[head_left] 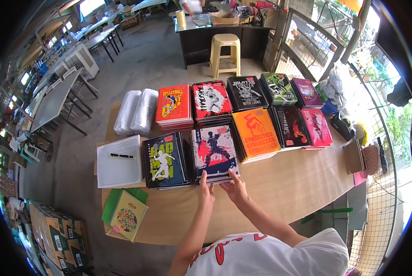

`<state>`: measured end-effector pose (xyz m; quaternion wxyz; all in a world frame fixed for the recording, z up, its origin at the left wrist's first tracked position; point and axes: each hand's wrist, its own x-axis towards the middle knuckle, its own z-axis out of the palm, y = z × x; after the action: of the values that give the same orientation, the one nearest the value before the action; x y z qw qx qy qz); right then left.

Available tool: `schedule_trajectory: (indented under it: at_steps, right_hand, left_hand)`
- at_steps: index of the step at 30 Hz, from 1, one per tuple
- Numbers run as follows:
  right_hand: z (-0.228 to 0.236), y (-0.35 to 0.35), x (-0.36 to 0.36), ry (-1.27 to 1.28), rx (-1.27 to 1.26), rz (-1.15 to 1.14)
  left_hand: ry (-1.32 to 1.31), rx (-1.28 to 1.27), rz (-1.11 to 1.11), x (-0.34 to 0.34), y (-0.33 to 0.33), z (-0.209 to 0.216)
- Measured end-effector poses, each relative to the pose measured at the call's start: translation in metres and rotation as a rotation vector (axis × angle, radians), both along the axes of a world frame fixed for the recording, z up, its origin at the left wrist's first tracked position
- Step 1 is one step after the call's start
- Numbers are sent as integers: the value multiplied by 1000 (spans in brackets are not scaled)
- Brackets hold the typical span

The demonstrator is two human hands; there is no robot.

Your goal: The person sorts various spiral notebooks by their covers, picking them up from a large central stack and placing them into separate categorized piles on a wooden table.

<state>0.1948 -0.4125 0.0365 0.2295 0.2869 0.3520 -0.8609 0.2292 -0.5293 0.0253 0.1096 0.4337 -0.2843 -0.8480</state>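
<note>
Both hands are at the near edge of a stack of spiral notebooks (215, 149) whose white, red and navy cover shows a martial arts figure. My left hand (206, 189) grips its near left corner, thumb on the cover's edge. At the near right corner, my right hand (236, 187) has its thumb up against the cover and its fingers partly under the stack. Directly left lies a stack of dark notebooks (166, 161) with a green and white player. To the right is a stack of orange notebooks (255, 132).
A back row holds red notebooks (174, 103), black notebooks (247, 93) and green ones (279, 88). Plastic-wrapped white bundles (144, 110) sit back left. A pen (122, 156) lies on a white pad (116, 170). A yellow stool (226, 48) stands beyond the table (279, 193).
</note>
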Motion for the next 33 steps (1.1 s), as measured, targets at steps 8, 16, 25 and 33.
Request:
schedule_trajectory:
  at_steps: [8, 16, 25, 33]
  right_hand:
    - [-7, -8, -5, -154, 42, -13]
    - [-14, -106, 42, -113, -204, 460]
    - [-4, -146, 18, 35, -149, 227]
    - [-11, -109, 77, -71, -134, 769]
  left_hand:
    - [15, 73, 0, 22, -12, -13]
    - [-8, -155, 86, 55, -158, 6]
    - [-10, -220, -19, 8, -174, -52]
    - [-149, -511, 26, 97, -145, -14]
